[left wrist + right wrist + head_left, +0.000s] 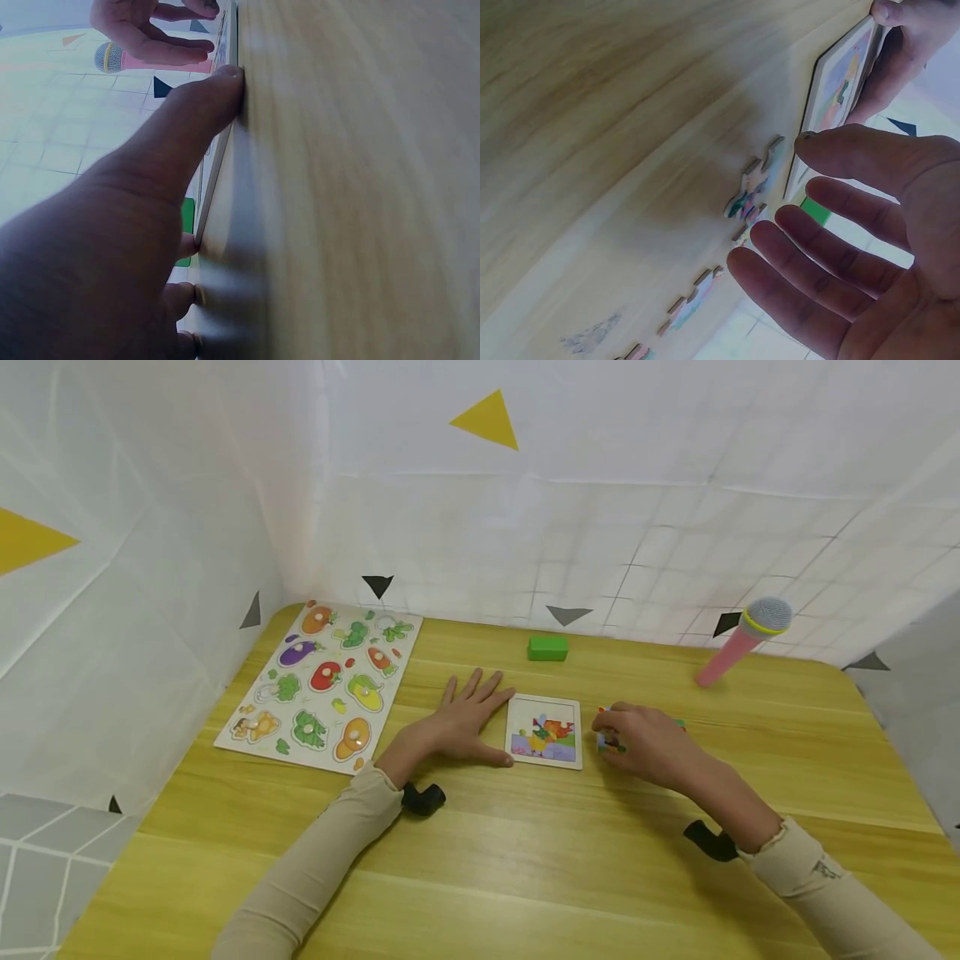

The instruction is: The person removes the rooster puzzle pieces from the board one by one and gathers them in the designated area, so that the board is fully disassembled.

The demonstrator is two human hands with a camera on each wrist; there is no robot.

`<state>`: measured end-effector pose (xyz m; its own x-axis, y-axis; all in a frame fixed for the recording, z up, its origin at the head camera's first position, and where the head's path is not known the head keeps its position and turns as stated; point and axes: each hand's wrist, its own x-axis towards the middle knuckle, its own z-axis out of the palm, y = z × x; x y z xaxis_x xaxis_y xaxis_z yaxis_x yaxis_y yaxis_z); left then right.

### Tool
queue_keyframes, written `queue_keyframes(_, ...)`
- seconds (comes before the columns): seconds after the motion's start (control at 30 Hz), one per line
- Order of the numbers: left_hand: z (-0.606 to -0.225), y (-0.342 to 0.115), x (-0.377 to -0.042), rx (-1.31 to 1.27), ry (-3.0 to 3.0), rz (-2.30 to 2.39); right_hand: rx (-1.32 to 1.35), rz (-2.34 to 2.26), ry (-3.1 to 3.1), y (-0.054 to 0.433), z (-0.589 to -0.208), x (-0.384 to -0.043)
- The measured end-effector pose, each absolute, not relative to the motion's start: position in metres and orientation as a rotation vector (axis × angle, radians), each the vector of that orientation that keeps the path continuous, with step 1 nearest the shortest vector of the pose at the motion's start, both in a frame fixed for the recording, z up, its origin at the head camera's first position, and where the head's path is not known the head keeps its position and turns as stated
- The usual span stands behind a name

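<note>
A small square puzzle tray (525,714) lies on the table with several picture pieces fitted in its lower part. My left hand (461,722) is spread flat at its left side, thumb and index finger touching its edge in the left wrist view. My right hand (652,743) hovers just right of the tray, over loose puzzle pieces (754,180) that it partly hides in the head view. In the right wrist view its fingers are loosely bent, with nothing between thumb and fingers. More loose pieces (690,304) lie beneath the fingers.
A white vegetable puzzle board (318,758) lies at the left. Behind the tray is a green block (547,648). A pink toy microphone (738,647) stands at the back right. White sheeting (435,543) hangs behind the wooden table (480,877).
</note>
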<state>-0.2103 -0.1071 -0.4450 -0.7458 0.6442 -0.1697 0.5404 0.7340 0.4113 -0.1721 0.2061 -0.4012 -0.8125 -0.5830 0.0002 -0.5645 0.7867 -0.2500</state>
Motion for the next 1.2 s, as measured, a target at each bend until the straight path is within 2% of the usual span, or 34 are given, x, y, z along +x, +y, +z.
queue_keyframes(1.2, -0.448, -0.107, -0.212, 0.936, 2.647, 0.474, -1.060, -0.459, 2.849, 0.146, -0.405, -0.193)
